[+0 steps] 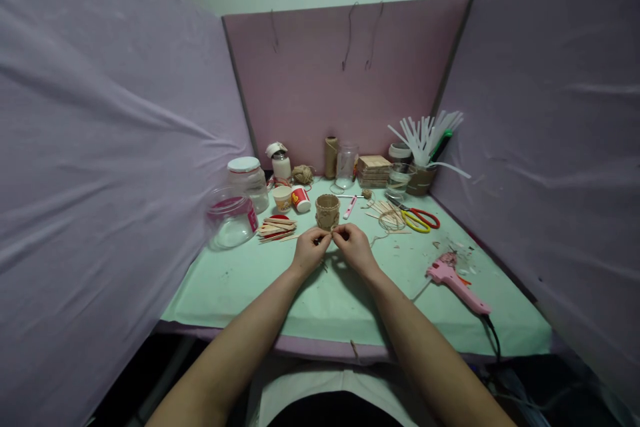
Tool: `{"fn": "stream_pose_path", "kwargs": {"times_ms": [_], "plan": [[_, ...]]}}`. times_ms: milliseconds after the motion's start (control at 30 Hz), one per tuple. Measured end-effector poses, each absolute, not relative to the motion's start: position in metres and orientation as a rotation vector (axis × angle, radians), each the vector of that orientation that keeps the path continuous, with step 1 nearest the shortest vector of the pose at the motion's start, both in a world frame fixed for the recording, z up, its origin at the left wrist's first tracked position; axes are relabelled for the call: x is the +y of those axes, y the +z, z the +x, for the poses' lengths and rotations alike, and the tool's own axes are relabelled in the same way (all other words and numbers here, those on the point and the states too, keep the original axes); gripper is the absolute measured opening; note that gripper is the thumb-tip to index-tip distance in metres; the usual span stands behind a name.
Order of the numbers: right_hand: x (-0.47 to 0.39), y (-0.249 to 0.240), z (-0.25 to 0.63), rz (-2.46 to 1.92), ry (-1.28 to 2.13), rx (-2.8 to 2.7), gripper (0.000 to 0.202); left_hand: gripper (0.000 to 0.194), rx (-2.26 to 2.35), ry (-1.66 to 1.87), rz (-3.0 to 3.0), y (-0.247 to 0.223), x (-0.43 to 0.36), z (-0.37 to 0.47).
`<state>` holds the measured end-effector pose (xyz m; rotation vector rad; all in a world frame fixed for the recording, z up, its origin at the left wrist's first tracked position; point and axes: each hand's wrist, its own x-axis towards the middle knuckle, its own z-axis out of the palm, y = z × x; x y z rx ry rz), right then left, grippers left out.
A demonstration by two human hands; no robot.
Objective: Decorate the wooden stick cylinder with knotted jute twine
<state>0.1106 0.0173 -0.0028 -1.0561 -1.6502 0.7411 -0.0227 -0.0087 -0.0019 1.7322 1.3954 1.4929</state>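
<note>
Both hands meet at the middle of the green-covered table, fingertips nearly touching. My left hand (312,247) is closed in a pinch, and so is my right hand (351,245). Between their fingertips there is a small light bit, too small to make out. Just behind them stands a small brown cup wrapped in twine (327,211), upright, its lower front partly hidden by the fingers. A pink-and-white marker-like stick (351,207) lies to the right of the cup.
To the left are wooden sticks (277,228), a paper cup (283,199) and a large clear jar (232,223). On the right lie scissors (420,219), loose twine (391,219) and a pink glue gun (457,285) with a cord. Jars and stacked wooden squares (374,171) line the back.
</note>
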Motion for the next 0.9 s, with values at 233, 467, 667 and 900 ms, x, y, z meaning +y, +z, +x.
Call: {"fn": "stream_pose_path", "kwargs": {"times_ms": [233,467,667,900], "plan": [[0.015,-0.001,0.109,-1.01,0.75,-1.7,0.011,0.015,1.235,1.4,1.11,-0.001,-0.003,-0.024],[0.007,0.006,0.108,-0.775,0.7,-1.878,0.01,0.023,0.922,1.05,0.613,0.001,-0.001,-0.036],[0.009,0.006,0.11,-0.897,0.731,-1.741,0.011,0.029,1.097,1.392,1.087,0.0,-0.006,-0.028],[0.015,0.004,0.115,-0.954,0.799,-1.676,0.015,0.02,1.176,1.342,1.307,0.005,-0.01,-0.024]]}}
